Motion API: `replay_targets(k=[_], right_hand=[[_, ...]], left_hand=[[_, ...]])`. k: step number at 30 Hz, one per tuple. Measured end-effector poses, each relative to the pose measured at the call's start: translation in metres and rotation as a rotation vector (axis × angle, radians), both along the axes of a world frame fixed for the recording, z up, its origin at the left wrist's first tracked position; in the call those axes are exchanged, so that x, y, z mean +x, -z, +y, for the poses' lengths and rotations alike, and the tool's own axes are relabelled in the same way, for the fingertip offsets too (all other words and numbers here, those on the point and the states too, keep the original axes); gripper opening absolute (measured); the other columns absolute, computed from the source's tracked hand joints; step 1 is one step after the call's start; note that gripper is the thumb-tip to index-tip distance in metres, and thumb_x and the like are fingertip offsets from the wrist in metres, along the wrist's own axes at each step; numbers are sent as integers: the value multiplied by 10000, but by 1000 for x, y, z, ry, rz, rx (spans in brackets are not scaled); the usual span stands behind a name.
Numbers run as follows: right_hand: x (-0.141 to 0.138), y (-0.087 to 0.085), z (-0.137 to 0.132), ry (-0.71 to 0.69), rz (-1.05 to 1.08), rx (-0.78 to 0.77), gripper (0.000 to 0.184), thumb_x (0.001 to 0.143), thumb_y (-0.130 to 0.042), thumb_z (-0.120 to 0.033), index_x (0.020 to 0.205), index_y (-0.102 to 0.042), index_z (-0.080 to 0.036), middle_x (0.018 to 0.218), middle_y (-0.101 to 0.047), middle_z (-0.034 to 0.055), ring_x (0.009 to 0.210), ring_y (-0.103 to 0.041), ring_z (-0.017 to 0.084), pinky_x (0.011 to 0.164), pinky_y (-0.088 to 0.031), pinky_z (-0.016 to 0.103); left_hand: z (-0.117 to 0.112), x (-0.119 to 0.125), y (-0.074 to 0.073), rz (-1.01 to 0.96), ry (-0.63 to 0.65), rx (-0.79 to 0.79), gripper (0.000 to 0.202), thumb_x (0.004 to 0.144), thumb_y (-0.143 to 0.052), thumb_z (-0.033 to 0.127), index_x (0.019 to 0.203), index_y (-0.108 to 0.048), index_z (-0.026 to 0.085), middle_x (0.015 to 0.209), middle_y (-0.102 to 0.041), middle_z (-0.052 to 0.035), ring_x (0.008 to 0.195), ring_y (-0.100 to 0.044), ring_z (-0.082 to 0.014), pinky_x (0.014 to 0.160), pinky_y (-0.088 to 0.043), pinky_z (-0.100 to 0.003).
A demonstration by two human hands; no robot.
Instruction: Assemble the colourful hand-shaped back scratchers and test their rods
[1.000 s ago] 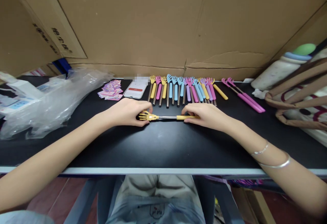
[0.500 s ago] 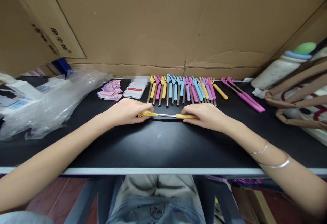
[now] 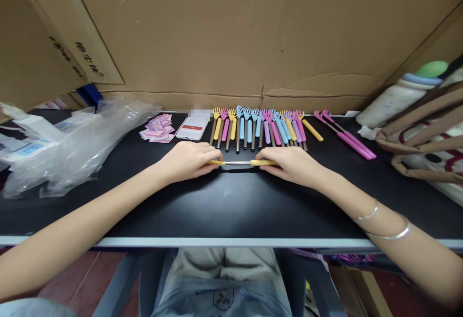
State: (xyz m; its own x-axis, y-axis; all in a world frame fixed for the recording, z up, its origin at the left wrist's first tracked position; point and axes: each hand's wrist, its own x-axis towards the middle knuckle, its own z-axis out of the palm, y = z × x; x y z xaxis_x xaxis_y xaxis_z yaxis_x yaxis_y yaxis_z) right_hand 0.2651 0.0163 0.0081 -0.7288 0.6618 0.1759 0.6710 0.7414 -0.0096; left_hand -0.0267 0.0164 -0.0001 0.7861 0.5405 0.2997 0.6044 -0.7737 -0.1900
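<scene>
A yellow telescopic back scratcher (image 3: 238, 163) is held level just above the black table (image 3: 231, 201). My left hand (image 3: 190, 160) is closed over its claw-shaped head, which is mostly hidden. My right hand (image 3: 291, 162) is closed on its yellow handle. A short piece of metal shaft shows between the two hands. Behind them lies a row of several collapsed back scratchers (image 3: 258, 126) in yellow, pink, blue and purple.
Two longer pink scratchers (image 3: 345, 136) lie to the right of the row. A phone (image 3: 192, 127) and a pile of small cards (image 3: 157, 128) sit at the back left, beside crumpled clear plastic bags (image 3: 72, 148). A bag and bottle (image 3: 398, 96) stand right. Cardboard walls the back.
My hands have come closer together and the visible metal shaft has shortened. The yellow claw head has turned and is now hidden under my left fingers.
</scene>
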Motion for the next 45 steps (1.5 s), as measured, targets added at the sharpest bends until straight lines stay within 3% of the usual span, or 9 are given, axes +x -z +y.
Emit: replay_targets(k=[9,17,23,26,30,33,41,45], right_hand=[[-17,7,-13,19,124,-89,248,901,-420,-271,1122,-530,-253,1083,-660,8,887,-636,139,704,-414,229],[-25,7,-20,25,-5,-6,241,942,-367,-370,965,-561,-230,839,-697,1,671,-617,128,531,-285,235],[-29,3,-22,-1,-71,71,253,952,-344,-365,883,-539,-218,770,-686,-2,640,-600,121,508,-220,248],[-20,-2,-17,22,-111,178,295,951,-327,-380,841,-544,-214,694,-662,6,603,-581,124,500,-197,254],[14,-11,-1,172,-119,325,358,952,-291,-408,809,-551,-208,659,-639,16,569,-553,125,489,-192,245],[37,-15,8,204,-131,344,394,952,-277,-441,794,-553,-207,649,-623,14,577,-549,125,490,-205,237],[53,-16,-3,145,-161,371,386,957,-287,-447,796,-546,-211,690,-630,9,647,-590,140,526,-257,248],[75,-20,-9,153,-179,447,351,956,-308,-419,813,-555,-214,715,-647,30,659,-595,151,547,-286,265]], left_hand=[[-10,13,10,-42,-66,150,168,922,-417,289,967,-571,237,815,-676,20,697,-623,-133,549,-338,-255],[-23,25,8,24,-45,226,241,951,-371,334,905,-582,226,662,-621,23,592,-593,-105,516,-290,-273],[-23,25,5,25,7,226,270,959,-347,340,877,-574,217,662,-643,25,542,-565,-102,529,-296,-273],[-16,13,-4,55,-25,204,290,958,-336,352,865,-579,223,649,-641,14,550,-570,-109,534,-301,-267],[2,-23,-15,81,-135,256,305,950,-327,339,832,-582,222,696,-664,-10,619,-606,-138,522,-298,-263],[11,-47,-19,118,-139,275,319,952,-317,351,837,-587,225,715,-667,-7,661,-624,-150,526,-317,-264],[0,-57,-24,146,-73,376,291,952,-360,346,849,-609,235,779,-675,1,713,-621,-144,601,-378,-261],[-6,-75,-30,187,-78,485,218,940,-417,336,893,-608,244,770,-679,12,716,-607,-140,599,-377,-254]])
